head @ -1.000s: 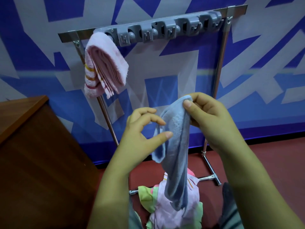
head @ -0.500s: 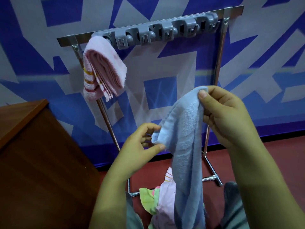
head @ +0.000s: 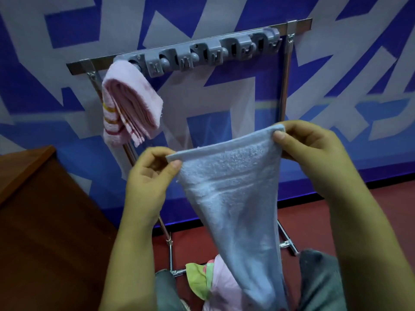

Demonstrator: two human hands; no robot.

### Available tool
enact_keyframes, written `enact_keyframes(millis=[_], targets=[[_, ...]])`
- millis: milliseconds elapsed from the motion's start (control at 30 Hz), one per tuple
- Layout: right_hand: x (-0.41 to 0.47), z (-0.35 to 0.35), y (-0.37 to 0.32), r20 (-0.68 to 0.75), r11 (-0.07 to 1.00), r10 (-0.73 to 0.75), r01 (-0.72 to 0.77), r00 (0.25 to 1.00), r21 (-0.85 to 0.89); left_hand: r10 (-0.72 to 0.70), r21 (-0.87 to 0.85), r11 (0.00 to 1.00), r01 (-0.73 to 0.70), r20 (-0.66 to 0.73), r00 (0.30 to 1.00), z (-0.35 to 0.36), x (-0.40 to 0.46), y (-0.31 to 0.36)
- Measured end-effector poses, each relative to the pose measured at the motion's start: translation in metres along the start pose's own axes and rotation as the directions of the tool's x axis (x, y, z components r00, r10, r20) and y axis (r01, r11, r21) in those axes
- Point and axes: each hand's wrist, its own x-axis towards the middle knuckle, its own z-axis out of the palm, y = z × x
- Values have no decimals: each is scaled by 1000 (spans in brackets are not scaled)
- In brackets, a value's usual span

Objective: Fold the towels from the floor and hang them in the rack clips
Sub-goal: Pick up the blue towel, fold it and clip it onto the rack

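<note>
**Blue towel held up by two corners**

You hold the blue towel (head: 233, 198) in the middle of the frame. Your left hand (head: 148, 182) pinches its left top corner between thumb and fingers. Your right hand (head: 312, 153) pinches the right top corner, a bit higher up. Your hands are apart, and the top edge of the towel runs between them. The rest of the towel hangs down and gets narrow near the bottom of the frame.

The rack (head: 285, 86) stands behind, against the blue and white wall (head: 359, 63). Its grey clips (head: 202, 56) run along the top bar. A folded pink towel (head: 130, 108) hangs from the clip at the upper left. More towels (head: 206, 281) lie on the red floor (head: 393, 209) at the bottom, behind the blue one. A brown table (head: 45, 221) is at the lower left.
</note>
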Motion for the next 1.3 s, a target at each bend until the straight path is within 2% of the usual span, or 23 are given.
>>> enact_keyframes(millis=[67,200,333,467,533,600,700,767,867,967,1100,1300], targets=[[0,-5,-3,22,999,-26,27,999,-32,-4,-88,996,2,-30,1000,1,1,4],[-5,-7,0,31,999,0,1,1000,-36,-130,-196,974,115,-63,990,5,-3,7],[-12,-6,-6,53,995,-50,45,997,84,-196,-303,939,165,-75,978,-2,-6,16],[-12,-7,-19,128,963,-103,67,986,260,-160,-417,899,132,-33,987,-9,-7,29],[-8,-5,-19,154,946,-49,-4,987,323,-191,-437,885,161,-24,981,-11,-5,28],[-4,-1,-12,154,927,75,-126,985,353,-285,-455,856,246,-18,958,-11,-3,20],[-3,8,4,83,892,299,-309,951,330,-435,-445,814,373,-42,899,-5,-4,4],[-6,15,11,23,886,356,-346,934,308,-482,-434,807,400,-94,871,4,-7,-1],[-9,26,14,-82,923,327,-299,941,243,-473,-425,824,375,-151,868,19,-13,-1],[-12,38,9,-145,960,265,-246,953,135,-428,-371,860,350,-152,891,40,-19,9],[-19,53,2,-141,980,191,-198,971,-37,-351,-262,913,313,-114,929,61,-27,25],[-30,59,-10,-108,989,103,-114,989,-97,-252,-175,957,232,-102,962,68,-33,33]])
